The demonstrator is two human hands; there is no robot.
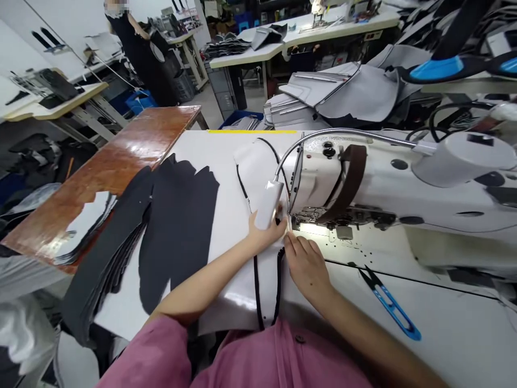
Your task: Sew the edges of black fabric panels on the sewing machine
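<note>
A white panel with black piping along its edges (pixel 258 291) lies on the white sewing table (pixel 436 334) and runs under the presser foot (pixel 297 221) of a white industrial sewing machine (pixel 375 178). My left hand (pixel 264 230) holds the panel beside the foot, partly hidden behind a gooseneck lamp head (pixel 269 205). My right hand (pixel 305 264) presses the same panel just below it, with its fingertips close to the foot. Blue-handled thread snips (pixel 390 307) lie to the right, out of reach of my fingers.
Several black panels (pixel 180 226) and a stack of them (pixel 105 258) lie left of my arms. White pieces (pixel 86 226) sit on a glossy wooden board (pixel 121 156). Grey material (pixel 355 91) is heaped behind the machine, and a person in black (pixel 137 48) stands far back.
</note>
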